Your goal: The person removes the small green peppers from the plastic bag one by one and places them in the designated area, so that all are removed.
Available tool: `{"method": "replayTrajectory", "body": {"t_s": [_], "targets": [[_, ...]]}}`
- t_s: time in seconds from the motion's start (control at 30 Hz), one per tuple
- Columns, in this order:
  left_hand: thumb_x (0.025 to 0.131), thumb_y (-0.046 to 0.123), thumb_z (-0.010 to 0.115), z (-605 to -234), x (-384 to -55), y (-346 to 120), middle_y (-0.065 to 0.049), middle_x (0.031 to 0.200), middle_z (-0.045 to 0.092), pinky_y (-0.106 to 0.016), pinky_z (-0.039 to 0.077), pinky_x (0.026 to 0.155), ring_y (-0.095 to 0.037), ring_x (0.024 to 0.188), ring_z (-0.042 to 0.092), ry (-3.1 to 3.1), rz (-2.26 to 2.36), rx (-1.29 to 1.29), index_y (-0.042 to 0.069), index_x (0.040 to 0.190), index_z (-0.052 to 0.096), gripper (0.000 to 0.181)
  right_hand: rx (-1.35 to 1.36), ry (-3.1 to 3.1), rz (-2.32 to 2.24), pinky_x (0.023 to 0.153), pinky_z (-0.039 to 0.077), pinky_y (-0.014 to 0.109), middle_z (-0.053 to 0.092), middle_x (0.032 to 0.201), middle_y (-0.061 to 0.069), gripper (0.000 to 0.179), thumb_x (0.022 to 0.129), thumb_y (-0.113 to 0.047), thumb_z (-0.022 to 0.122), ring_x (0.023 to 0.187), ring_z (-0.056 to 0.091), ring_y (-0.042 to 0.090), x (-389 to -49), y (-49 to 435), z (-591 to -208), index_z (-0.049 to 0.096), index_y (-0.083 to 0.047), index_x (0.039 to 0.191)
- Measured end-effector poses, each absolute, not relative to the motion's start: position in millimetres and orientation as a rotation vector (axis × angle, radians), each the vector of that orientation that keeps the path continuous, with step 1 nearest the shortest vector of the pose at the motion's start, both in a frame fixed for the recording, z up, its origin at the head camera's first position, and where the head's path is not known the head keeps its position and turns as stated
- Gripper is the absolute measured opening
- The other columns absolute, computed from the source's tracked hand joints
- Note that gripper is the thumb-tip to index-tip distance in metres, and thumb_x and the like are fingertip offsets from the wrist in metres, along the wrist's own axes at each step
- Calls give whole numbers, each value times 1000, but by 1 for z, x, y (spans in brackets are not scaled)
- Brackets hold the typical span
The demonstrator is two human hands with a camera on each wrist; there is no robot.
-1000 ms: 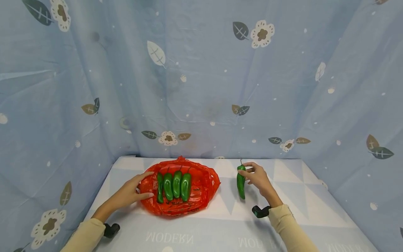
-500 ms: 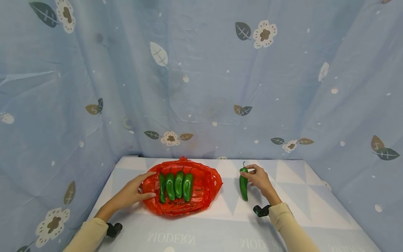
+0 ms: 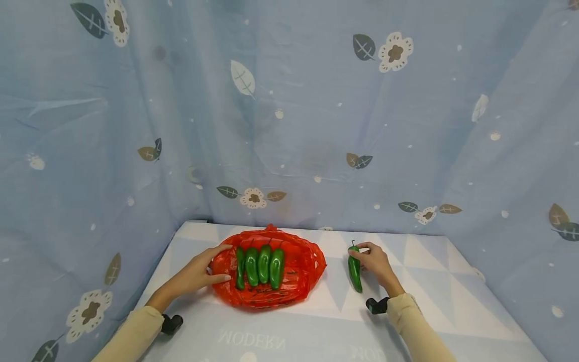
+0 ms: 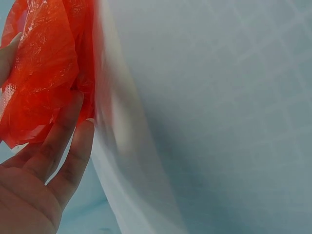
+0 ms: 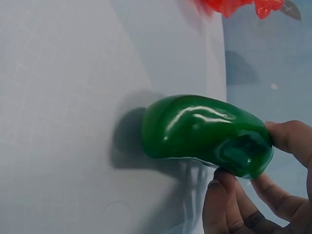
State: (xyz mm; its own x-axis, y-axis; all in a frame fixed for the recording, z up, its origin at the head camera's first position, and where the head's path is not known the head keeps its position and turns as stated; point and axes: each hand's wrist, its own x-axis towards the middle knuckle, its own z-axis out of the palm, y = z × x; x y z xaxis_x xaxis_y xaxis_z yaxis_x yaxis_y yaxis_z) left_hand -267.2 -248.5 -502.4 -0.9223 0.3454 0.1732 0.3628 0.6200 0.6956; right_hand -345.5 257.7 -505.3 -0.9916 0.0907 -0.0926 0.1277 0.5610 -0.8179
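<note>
From my end I see the right hand (image 3: 374, 262), right of centre in the lower frame, pinching a green pepper (image 3: 355, 275) between thumb and fingertips near its stem; I'd guess that end was chosen because it leaves the tapering body unblocked. It slants over the table (image 3: 325, 332), though I can't tell whether its tip touches. Lower centre-left, the left hand (image 3: 196, 274) has thumb and fingers (image 4: 77, 156) spread apart against the left side of the red bag (image 3: 297, 261), probably to steady the thin, floppy plastic. Four peppers (image 3: 264, 266) lie in it side by side, stems towards the top of the frame.
</note>
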Motion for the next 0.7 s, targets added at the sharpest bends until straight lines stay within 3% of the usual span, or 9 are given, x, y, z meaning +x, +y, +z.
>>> {"method": "replayTrajectory", "body": {"t_s": [0.43, 0.7], "targets": [[77, 40, 78, -504, -266, -245, -12, 142, 43, -39, 50, 86, -31, 121, 47, -2840, -1230, -574, 24, 146, 37, 82, 231, 2785, -1338, 61, 49, 30, 61, 92, 12, 53, 86, -43, 67, 68, 58, 20, -342, 257, -508, 58, -6, 123], [78, 36, 78, -500, -266, -245, -11, 140, 45, -39, 50, 85, -29, 120, 48, -2823, -1202, -600, 22, 145, 39, 79, 224, 2771, -1394, 63, 53, 33, 61, 86, 11, 51, 88, -42, 66, 66, 60, 19, -342, 260, -512, 58, -5, 122]]}}
